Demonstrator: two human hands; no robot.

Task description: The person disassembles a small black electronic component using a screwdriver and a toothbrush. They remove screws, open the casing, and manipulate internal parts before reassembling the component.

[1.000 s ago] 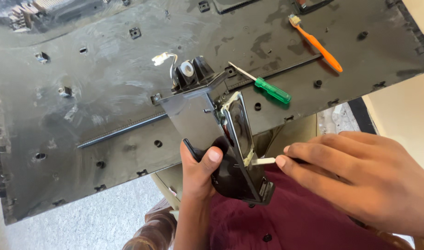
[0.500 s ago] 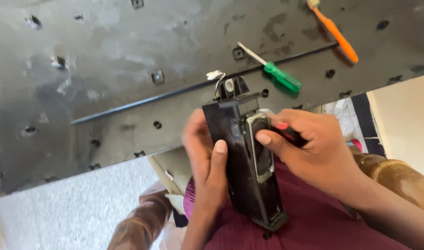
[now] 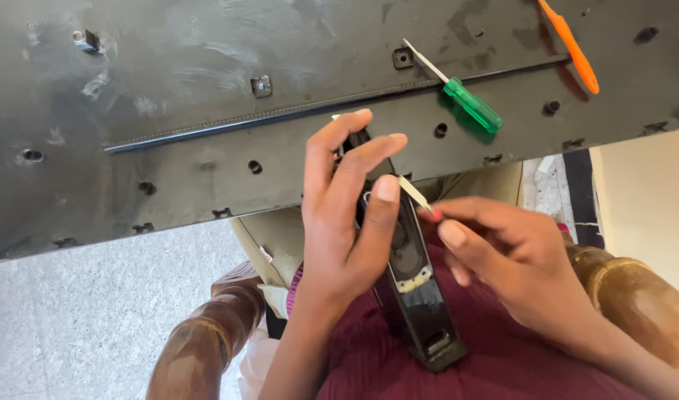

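In the head view, the left hand [image 3: 339, 222] wrapped around a long black speaker module [image 3: 413, 289], its fingers [image 3: 380, 204] closed over the upper end and the thumb side hidden behind. The module lay tilted across the person's lap over a maroon garment [image 3: 502, 363], its lower end pointing toward the bottom of the view. The right hand [image 3: 514, 259] pinched a small pale strip [image 3: 413, 194] between thumb and forefinger, the strip's far tip touching the module's face just beside the left fingers. Whether it was a tool or a tab of the module could not be told.

Beyond the hands lay a large dark panel [image 3: 169, 89], dusty and pierced with small holes, serving as the surface. On it rested a green-handled screwdriver [image 3: 469, 104] and, well apart, an orange toothbrush [image 3: 573, 48].

The step in hand looked like working the strip at the module's edge. The next move would call for a steady left grip and a fine, controlled pull or pry from the right fingers.
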